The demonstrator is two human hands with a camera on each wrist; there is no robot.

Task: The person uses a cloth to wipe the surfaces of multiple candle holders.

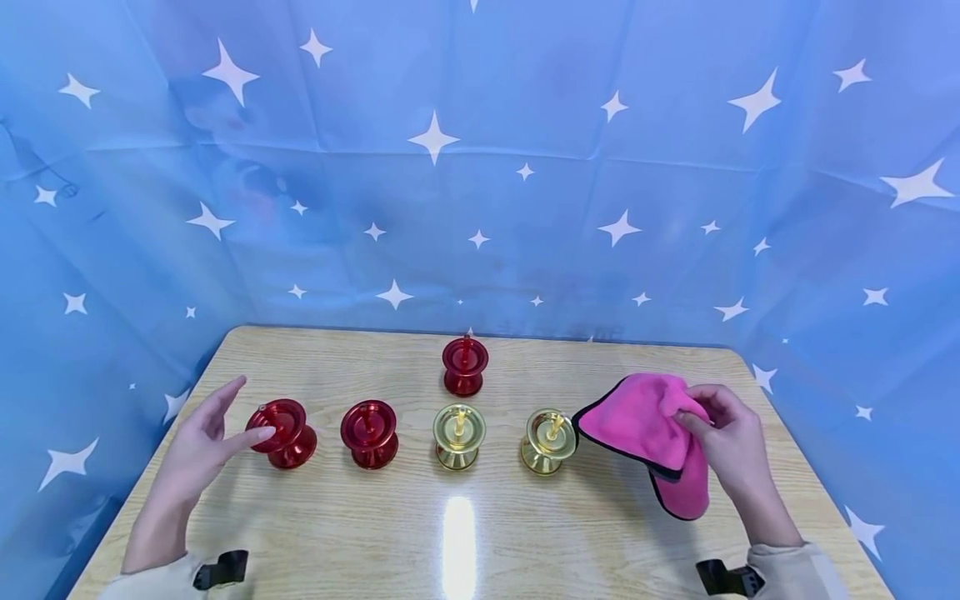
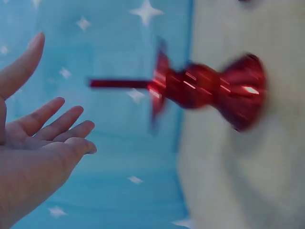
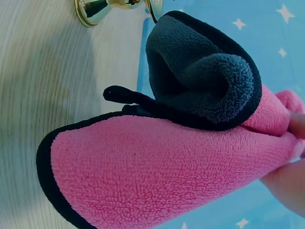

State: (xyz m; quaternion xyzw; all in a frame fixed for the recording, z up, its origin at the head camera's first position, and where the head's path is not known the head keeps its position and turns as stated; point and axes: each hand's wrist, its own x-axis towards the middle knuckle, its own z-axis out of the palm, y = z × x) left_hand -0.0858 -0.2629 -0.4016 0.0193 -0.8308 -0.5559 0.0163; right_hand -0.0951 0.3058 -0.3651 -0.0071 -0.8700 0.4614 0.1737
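My left hand (image 1: 197, 442) hovers at the leftmost red metal candle holder (image 1: 291, 450), thumb and fingers spread with nothing between them. In the left wrist view, a gap shows between the fingers (image 2: 59, 125) and that candle holder (image 2: 198, 86), whose central rod points up from its dish. My right hand (image 1: 729, 433) pinches a pink cloth (image 1: 630, 417) with black edging, and its loose part hangs down. From the right wrist, the cloth's grey inner side (image 3: 190, 71) shows in a fold. One corner of the cloth overlaps the right gold candle holder (image 1: 546, 450) in the head view.
A second red candle holder (image 1: 369, 433) and another gold candle holder (image 1: 459, 437) stand in the same row. One more red candle holder (image 1: 463, 371) is behind them, near the table's back edge. A starry blue curtain (image 1: 525, 208) surrounds the wooden table (image 1: 360, 533).
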